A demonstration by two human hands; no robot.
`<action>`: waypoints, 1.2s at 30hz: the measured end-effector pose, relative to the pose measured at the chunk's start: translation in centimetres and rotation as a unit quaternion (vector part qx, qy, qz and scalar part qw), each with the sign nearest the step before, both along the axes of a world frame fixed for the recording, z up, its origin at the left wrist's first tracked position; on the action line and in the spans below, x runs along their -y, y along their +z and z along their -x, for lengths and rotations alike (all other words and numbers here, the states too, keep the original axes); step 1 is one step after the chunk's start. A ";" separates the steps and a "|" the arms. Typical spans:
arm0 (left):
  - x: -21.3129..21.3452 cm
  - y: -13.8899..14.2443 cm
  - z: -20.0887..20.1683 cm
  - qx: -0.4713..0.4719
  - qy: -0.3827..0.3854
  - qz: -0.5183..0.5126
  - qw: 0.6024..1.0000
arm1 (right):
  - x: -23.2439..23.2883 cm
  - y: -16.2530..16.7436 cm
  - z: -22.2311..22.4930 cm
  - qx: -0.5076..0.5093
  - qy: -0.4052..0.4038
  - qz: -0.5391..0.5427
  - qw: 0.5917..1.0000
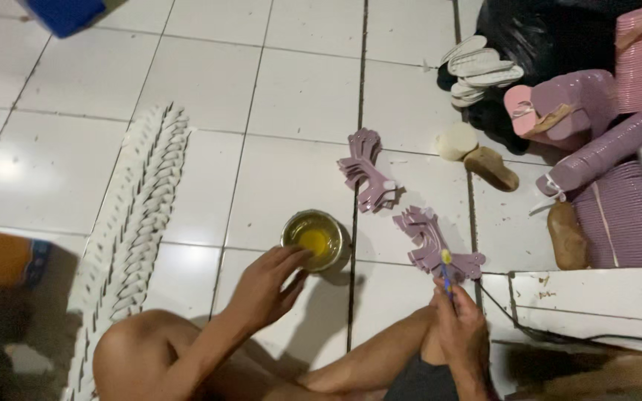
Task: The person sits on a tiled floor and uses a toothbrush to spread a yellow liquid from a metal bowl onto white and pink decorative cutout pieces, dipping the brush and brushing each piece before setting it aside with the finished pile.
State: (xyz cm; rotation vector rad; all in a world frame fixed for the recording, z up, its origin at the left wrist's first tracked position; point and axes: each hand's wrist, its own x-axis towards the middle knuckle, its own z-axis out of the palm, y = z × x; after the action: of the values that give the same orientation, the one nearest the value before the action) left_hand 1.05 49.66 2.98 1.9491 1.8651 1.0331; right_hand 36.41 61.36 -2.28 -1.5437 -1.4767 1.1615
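The left hand, fingers loosely curled, touched the rim of the metal bowl just ahead, while the right hand gripped an upright brush beside the purple straps.

The person sits on the white tiled floor. The left hand touches the rim of a small metal bowl with yellow glue inside. The right hand holds a small brush upright, its tip yellow, just beside a fan of purple sandal straps. A second purple fan lies near. On the left, a long row of white pieces runs along the floor.
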 end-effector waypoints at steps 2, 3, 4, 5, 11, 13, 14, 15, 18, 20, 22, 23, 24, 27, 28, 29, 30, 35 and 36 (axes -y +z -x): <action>-10.9 -0.9 -1.1 -0.085 -0.118 0.028 0.989 | -0.3 -1.1 -0.6 -0.060 -0.039 -0.037 0.997; -16.2 -1.9 -1.9 -0.110 -0.133 0.069 0.983 | -0.3 -2.0 -0.8 -0.050 -0.055 -0.034 0.997; -21.2 -2.9 -3.2 -0.242 -0.130 0.020 0.961 | -0.2 -3.1 -0.8 -0.038 -0.070 -0.031 0.996; -25.5 -4.0 -3.9 -0.292 -0.150 0.030 0.944 | -0.1 -4.2 -0.8 -0.026 -0.085 -0.029 0.996; -37.1 -9.2 -6.1 -0.429 -0.245 0.251 0.832 | -0.1 -7.1 0.1 -0.112 -0.163 0.036 0.980; -36.9 -10.0 -5.9 -0.423 -0.259 0.245 0.833 | -0.4 -7.1 0.5 -0.123 -0.164 0.040 0.978; -36.8 -10.2 -5.6 -0.422 -0.256 0.211 0.844 | -0.6 -7.2 0.7 -0.130 -0.161 0.041 0.978; -36.7 -10.2 -5.3 -0.423 -0.251 0.174 0.853 | -0.7 -7.2 0.8 -0.111 -0.152 0.036 0.981; -36.8 -9.3 -4.0 -0.451 -0.242 0.251 0.822 | -0.7 -7.4 1.0 -0.049 -0.123 0.018 0.991; -36.6 -7.7 -2.0 -0.333 -0.195 0.257 0.886 | -0.4 -7.2 1.0 0.014 -0.109 0.014 0.994; -34.8 -6.0 0.6 -0.247 -0.117 0.245 0.930 | -0.1 -6.7 1.0 0.020 -0.121 0.005 0.992; -33.4 -5.0 2.7 -0.226 -0.062 0.229 0.945 | 0.0 -6.3 1.1 0.019 -0.123 -0.001 0.992; -31.6 -4.1 5.3 -0.206 -0.001 0.212 0.955 | 0.0 -5.9 1.3 0.037 -0.108 -0.003 0.993; -23.4 -3.5 12.7 -0.121 0.165 0.258 0.944 | -0.3 -5.1 1.8 0.067 -0.042 -0.013 0.997; -20.8 -4.1 14.4 -0.103 0.208 0.297 0.926 | -0.5 -5.0 2.0 0.060 -0.022 -0.020 0.998; -18.6 -4.9 15.6 -0.084 0.246 0.332 0.907 | -0.7 -5.1 2.1 0.053 -0.008 -0.028 0.998; -16.5 -6.1 16.3 -0.066 0.255 0.344 0.901 | -0.8 -5.2 2.1 0.059 0.002 -0.018 0.998; -12.5 -10.0 16.4 -0.050 0.262 0.321 0.909 | -0.6 -6.3 1.0 0.038 -0.016 -0.022 0.999; -12.7 -9.7 15.9 -0.024 0.272 0.327 0.905 | -0.5 -6.3 0.7 0.030 -0.036 -0.035 0.998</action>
State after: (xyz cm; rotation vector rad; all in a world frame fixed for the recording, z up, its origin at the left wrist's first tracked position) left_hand -14.82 62.38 -6.70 1.1023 2.4343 0.3585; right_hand 35.67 61.87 -8.61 -1.5829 -1.4740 1.0194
